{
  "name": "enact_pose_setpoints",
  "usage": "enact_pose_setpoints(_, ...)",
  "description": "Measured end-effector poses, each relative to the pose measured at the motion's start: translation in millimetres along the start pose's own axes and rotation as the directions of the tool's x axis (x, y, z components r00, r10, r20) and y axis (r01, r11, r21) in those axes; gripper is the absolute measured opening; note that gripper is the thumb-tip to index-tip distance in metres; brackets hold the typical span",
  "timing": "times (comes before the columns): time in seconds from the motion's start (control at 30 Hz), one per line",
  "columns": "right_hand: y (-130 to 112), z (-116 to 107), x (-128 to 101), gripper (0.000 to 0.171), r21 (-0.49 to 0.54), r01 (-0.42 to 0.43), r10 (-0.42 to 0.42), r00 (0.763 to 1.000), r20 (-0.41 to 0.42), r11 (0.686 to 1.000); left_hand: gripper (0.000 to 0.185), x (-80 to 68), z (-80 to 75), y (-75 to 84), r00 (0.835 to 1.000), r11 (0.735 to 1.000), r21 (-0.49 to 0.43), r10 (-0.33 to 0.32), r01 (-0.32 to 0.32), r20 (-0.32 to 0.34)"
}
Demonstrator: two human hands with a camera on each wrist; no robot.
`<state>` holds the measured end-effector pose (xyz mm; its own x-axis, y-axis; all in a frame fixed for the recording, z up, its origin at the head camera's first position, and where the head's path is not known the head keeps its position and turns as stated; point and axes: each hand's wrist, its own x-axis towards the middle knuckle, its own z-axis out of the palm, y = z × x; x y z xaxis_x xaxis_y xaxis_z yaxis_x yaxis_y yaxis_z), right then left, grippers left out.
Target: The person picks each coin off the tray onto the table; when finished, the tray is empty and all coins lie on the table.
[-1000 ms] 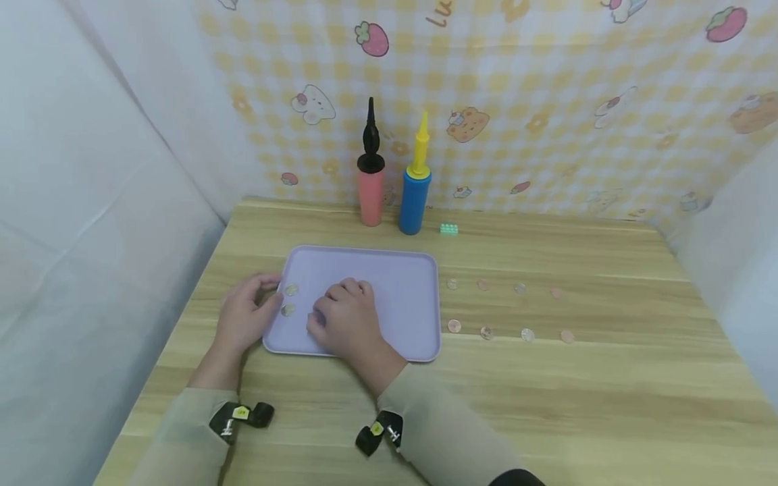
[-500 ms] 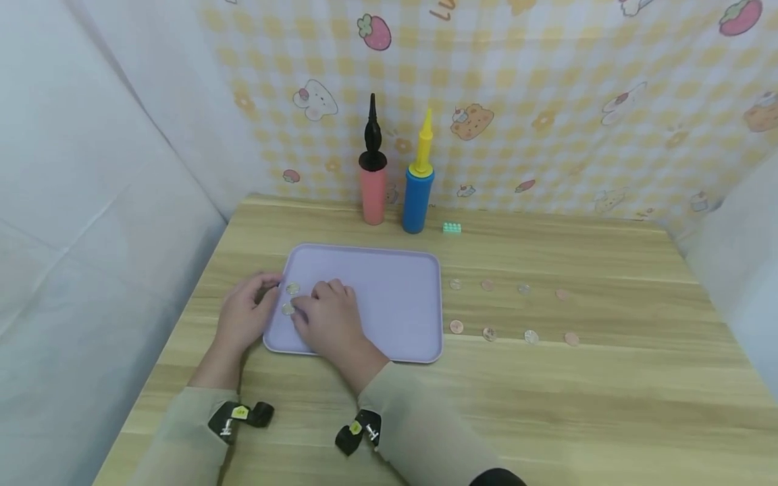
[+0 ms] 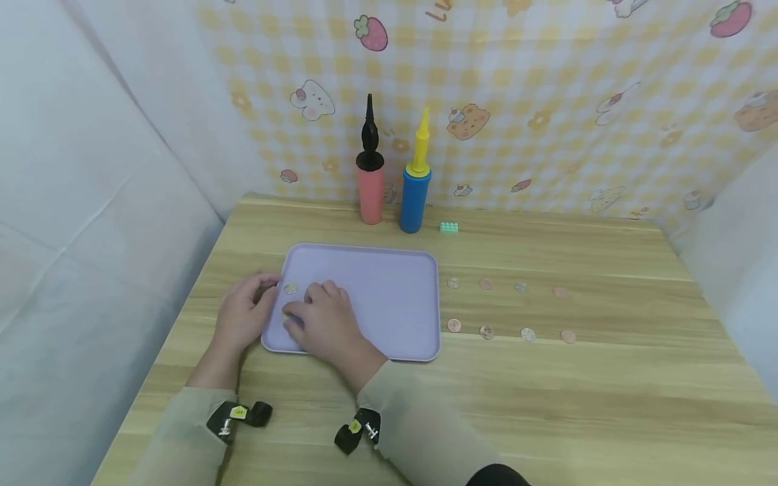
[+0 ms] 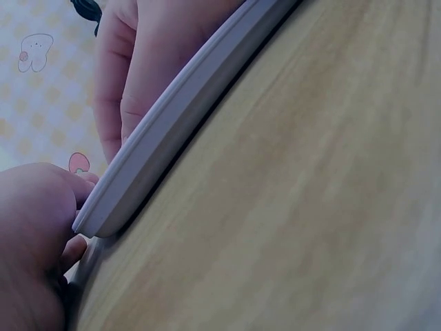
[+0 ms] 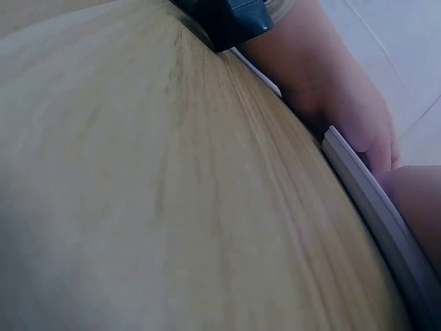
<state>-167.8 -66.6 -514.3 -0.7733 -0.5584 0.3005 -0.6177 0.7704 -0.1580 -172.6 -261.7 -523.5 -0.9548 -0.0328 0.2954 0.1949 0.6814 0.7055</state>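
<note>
A lilac tray [image 3: 401, 304] lies on the table. My left hand [image 3: 244, 312] holds its left rim, with thumb and fingertips at the edge; in the left wrist view part of that hand shows on either side of the rim. Over the tray's left part, my right hand [image 3: 325, 324] has thumb and index finger closed on a coin [image 3: 286, 315], which they mostly hide. Just above it, a second silvery coin [image 3: 291, 288] lies flat near the left rim. The left wrist view shows the right fingers [image 4: 114, 103] reaching down behind the tray wall.
Right of the tray, several coins lie in two rows, including a copper coin [image 3: 454, 325] and a silvery coin [image 3: 527, 334]. Behind it stand a pink hand pump [image 3: 371, 196] and a blue hand pump [image 3: 415, 202], beside a small mint toy brick [image 3: 448, 227].
My right hand has moved left across the tray to the lower coin, and its thumb and index finger now cover most of it. The left hand has stayed at the rim.
</note>
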Motion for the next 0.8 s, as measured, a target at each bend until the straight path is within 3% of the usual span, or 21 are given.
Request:
enact_pose_setpoints(0.3, -0.3, 1.6, 5.2, 0.022, 0.149, -0.147, 0.126, 0.982, 0.143, 0.978, 0.024, -0.3, -0.4, -1.3, 1.000, 1.000, 0.025, -0.010, 0.010, 0.005)
enact_pose_setpoints(0.5, -2.1, 1.1, 7.1, 0.022, 0.145, -0.189, 0.154, 0.963, 0.221, 0.971, 0.024, -0.4, 0.7, -2.1, 1.000, 1.000, 0.027, -0.006, 0.006, 0.008)
enact_pose_setpoints(0.8, -5.6, -6.1, 5.9, 0.025, 0.097, -0.216, 0.188, 0.953, 0.236, 0.972, 0.023, -0.4, 1.5, -1.2, 1.000, 1.000, 0.025, -0.008, 0.008, 0.003)
